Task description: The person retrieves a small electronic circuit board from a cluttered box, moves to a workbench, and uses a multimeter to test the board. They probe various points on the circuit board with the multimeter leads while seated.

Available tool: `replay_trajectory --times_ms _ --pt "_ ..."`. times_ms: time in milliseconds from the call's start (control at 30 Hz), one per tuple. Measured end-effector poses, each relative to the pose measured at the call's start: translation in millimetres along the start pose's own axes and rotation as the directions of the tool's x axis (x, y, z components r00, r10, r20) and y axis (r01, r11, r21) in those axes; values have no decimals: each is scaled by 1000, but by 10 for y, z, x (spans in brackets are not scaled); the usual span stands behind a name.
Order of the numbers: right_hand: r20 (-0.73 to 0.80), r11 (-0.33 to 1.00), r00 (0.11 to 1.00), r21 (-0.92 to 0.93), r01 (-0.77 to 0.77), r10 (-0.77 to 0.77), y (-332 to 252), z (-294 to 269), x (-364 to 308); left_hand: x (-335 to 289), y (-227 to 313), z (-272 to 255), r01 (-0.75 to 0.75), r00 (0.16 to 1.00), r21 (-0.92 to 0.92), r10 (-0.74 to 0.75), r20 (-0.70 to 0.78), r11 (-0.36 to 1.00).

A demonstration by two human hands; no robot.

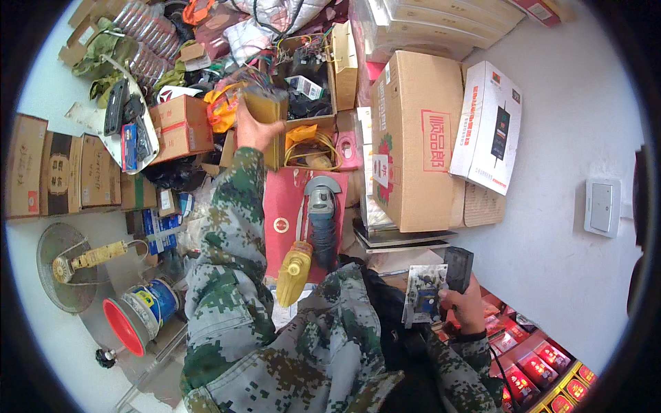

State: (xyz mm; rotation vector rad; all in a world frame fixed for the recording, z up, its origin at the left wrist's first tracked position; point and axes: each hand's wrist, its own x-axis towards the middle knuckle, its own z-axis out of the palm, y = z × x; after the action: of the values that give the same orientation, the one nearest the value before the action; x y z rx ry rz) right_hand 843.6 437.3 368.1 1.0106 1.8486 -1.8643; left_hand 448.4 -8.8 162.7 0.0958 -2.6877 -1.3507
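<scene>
My left hand [256,129] reaches forward and grips a yellow-brown cardboard-like piece [268,113], its upper part blurred; some fingers are hidden behind it. Off to the right, my right hand [467,306] is closed on a black rectangular block [457,267]. Beside that block, at the same hand, is a circuit board [423,294] with parts on it; I cannot tell how the two are joined. Between my arms an angle grinder [321,220] with a curved metal guard lies on a red box [284,199]. A yellow tool-like object [295,272] rests against the grinder's near end.
Ahead stands an open carton [322,115] of black bags and wires, with a yellow cable coil [313,153] nearer. A large cardboard box [418,141] and a white box [487,127] rise at right. Left are a fan [69,267], a bucket [148,310] and several cartons [65,172].
</scene>
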Motion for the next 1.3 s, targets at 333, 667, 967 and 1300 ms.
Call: replay_trajectory --times_ms 333,667,967,1300 --pt "-85 999 996 21 31 -29 78 -19 -63 808 10 1005 88 973 -27 -92 -210 996" --pt "-96 992 994 115 55 -44 203 -79 -179 194 -128 1436 232 843 65 -234 484 971" --pt "14 980 980 43 196 -197 90 -205 -271 -1093 1161 -47 319 815 -285 -108 570 904" --pt "263 874 843 5 486 -470 -154 -528 -545 -2818 2840 -713 425 791 -524 -20 612 738"
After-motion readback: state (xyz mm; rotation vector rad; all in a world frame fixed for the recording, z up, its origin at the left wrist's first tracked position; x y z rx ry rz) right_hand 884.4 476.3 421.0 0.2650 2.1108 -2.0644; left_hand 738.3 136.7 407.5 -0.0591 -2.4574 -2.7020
